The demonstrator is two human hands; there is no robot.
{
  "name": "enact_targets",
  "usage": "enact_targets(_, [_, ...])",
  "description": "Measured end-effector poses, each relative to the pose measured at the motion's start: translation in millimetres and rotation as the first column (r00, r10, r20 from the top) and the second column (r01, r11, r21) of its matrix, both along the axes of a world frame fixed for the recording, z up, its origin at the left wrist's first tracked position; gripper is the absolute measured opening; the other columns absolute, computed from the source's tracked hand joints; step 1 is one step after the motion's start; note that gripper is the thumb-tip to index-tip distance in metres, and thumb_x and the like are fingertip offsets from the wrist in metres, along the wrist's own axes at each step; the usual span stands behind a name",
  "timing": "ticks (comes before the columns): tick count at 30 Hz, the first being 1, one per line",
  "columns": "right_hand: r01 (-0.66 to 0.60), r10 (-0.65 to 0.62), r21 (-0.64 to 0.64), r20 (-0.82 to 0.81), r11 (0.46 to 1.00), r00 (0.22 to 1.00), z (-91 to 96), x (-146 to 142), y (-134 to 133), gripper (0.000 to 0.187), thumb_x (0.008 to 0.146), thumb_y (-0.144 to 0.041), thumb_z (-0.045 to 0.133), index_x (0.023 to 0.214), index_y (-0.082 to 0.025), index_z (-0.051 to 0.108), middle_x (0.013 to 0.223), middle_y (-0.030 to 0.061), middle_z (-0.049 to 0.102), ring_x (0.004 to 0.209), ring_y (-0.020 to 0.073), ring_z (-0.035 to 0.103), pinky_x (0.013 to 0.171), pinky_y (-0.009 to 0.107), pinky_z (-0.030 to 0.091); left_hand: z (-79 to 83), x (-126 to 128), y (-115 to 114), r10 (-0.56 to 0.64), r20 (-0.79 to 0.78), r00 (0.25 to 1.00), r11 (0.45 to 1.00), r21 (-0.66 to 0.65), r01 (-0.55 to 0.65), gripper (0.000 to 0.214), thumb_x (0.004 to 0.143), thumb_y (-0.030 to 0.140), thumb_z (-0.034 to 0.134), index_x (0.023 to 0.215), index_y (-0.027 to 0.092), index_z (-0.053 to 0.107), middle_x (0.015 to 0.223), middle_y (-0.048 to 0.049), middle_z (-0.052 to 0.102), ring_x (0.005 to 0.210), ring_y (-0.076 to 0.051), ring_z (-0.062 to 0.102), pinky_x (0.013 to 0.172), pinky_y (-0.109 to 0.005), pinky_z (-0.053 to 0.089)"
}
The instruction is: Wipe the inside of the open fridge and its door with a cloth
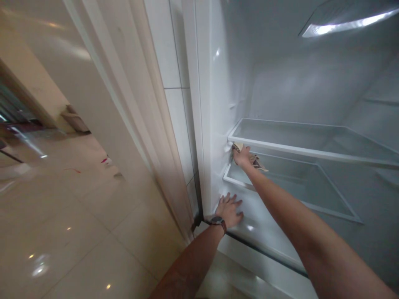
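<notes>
My right hand (241, 156) is closed on a beige and brown cloth (258, 162), part of which hangs out past the fingers. It reaches into the fridge near the left wall (218, 104), just under the front left corner of the upper glass shelf (289, 135). A lower glass shelf (289, 170) lies beneath that arm. My left hand (229, 209), with a watch (217, 221) on its wrist, rests flat with fingers spread on the white fridge floor (264, 232), near its front left corner.
A bright lamp (349, 25) glows at the top right inside the fridge. To the left stands the open fridge door (124, 104), with white wall tiles (174, 108) behind the hinge side. Glossy floor tiles (84, 232) and some small red bits (104, 160) lie beyond.
</notes>
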State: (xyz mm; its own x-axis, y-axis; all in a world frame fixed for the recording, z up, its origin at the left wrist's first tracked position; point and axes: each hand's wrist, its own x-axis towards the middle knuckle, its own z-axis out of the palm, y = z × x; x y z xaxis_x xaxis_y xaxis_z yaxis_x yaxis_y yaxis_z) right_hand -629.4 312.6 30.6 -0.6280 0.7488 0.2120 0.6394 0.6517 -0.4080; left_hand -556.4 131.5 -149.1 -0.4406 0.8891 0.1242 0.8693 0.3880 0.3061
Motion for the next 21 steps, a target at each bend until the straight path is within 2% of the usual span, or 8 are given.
enact_targets(6, [-0.242, 0.254, 0.102, -0.116, 0.965, 0.96, -15.8, 37, -13, 0.057, 0.097, -0.044, 0.04, 0.149, -0.021, 0.048, 0.141, 0.0156, 0.043, 0.121, 0.0327, 0.047, 0.105, 0.044, 0.04, 1.9, 1, 0, 0.014, 0.012, 1.0, 1.0, -0.008, -0.014, 0.061, 0.095, 0.055, 0.05, 0.153, 0.036, 0.05, 0.168, 0.0005, 0.039, 0.158, -0.033, 0.024, 0.128, -0.059, 0.021])
enact_targets(10, [-0.596, 0.596, 0.226, 0.079, 0.77, 0.799, -16.9, 78, -12, 0.056, 0.094, -0.044, 0.052, 0.144, -0.019, 0.054, 0.138, 0.016, 0.046, 0.124, 0.0321, 0.044, 0.108, 0.045, 0.037, 4.7, 1, 1, 0.015, 0.02, 1.0, 1.0, -0.024, -0.014, 0.061, 0.094, 0.052, 0.052, 0.153, 0.036, 0.05, 0.168, 0.0015, 0.038, 0.158, -0.032, 0.024, 0.129, -0.057, 0.021])
enact_targets(12, [-0.707, 0.69, 0.239, 0.165, 0.666, 0.705, -13.4, 93, -4, 0.052, 0.093, -0.045, 0.054, 0.139, -0.021, 0.058, 0.134, 0.0146, 0.05, 0.122, 0.0307, 0.046, 0.109, 0.045, 0.036, 5.4, 1, 1, 0.01, 0.021, 1.0, 1.0, -0.025, -0.01, 0.061, 0.094, 0.05, 0.051, 0.153, 0.036, 0.05, 0.168, 0.0011, 0.038, 0.158, -0.032, 0.024, 0.129, -0.057, 0.02])
enact_targets(13, [-0.713, 0.69, 0.243, 0.183, 0.658, 0.7, -10.6, 98, 3, 0.05, 0.094, -0.044, 0.055, 0.138, -0.022, 0.06, 0.133, 0.0141, 0.051, 0.121, 0.03, 0.047, 0.108, 0.045, 0.037, 5.7, 1, 1, 0.01, 0.021, 1.0, 1.0, -0.025, -0.009, 0.061, 0.094, 0.049, 0.051, 0.153, 0.035, 0.05, 0.168, 0.0009, 0.038, 0.158, -0.032, 0.024, 0.129, -0.056, 0.02])
enact_targets(15, [-0.603, 0.582, 0.257, 0.159, 0.755, 0.797, -3.4, 105, 23, 0.049, 0.093, -0.042, 0.056, 0.138, -0.023, 0.06, 0.134, 0.0142, 0.054, 0.12, 0.0302, 0.049, 0.106, 0.044, 0.04, 5.9, 1, 1, 0.015, 0.021, 1.0, 1.0, -0.027, -0.015, 0.061, 0.094, 0.05, 0.051, 0.153, 0.035, 0.05, 0.168, 0.0007, 0.038, 0.158, -0.032, 0.023, 0.13, -0.056, 0.019])
enact_targets(18, [-0.078, 0.086, 0.207, -0.027, 0.975, 0.996, 9.4, 121, 68, 0.053, 0.094, -0.044, 0.057, 0.143, -0.024, 0.058, 0.137, 0.0162, 0.056, 0.123, 0.0341, 0.052, 0.104, 0.048, 0.042, 6.3, 0, 1, 0.021, 0.03, 0.999, 0.999, -0.039, -0.02, 0.063, 0.093, 0.052, 0.051, 0.154, 0.036, 0.049, 0.169, 0.0011, 0.037, 0.159, -0.032, 0.021, 0.13, -0.056, 0.017])
enact_targets(19, [0.145, -0.129, 0.152, -0.105, 0.978, 0.986, 13.6, 129, 85, 0.056, 0.095, -0.047, 0.055, 0.146, -0.023, 0.055, 0.141, 0.0181, 0.054, 0.125, 0.0361, 0.052, 0.105, 0.051, 0.042, 6.5, 0, 1, 0.019, 0.037, 0.999, 0.999, -0.042, -0.018, 0.063, 0.093, 0.053, 0.051, 0.154, 0.036, 0.049, 0.169, 0.0012, 0.037, 0.16, -0.032, 0.02, 0.13, -0.056, 0.017])
enact_targets(21, [0.483, -0.459, 0.051, -0.234, 0.874, 0.857, 21.6, 149, 116, 0.063, 0.1, -0.049, 0.044, 0.155, -0.019, 0.042, 0.155, 0.0235, 0.04, 0.132, 0.04, 0.048, 0.106, 0.058, 0.041, 7.1, 0, 0, 0.012, 0.05, 0.999, 0.999, -0.04, -0.01, 0.063, 0.093, 0.053, 0.051, 0.154, 0.036, 0.049, 0.169, 0.0011, 0.037, 0.16, -0.032, 0.02, 0.13, -0.056, 0.017])
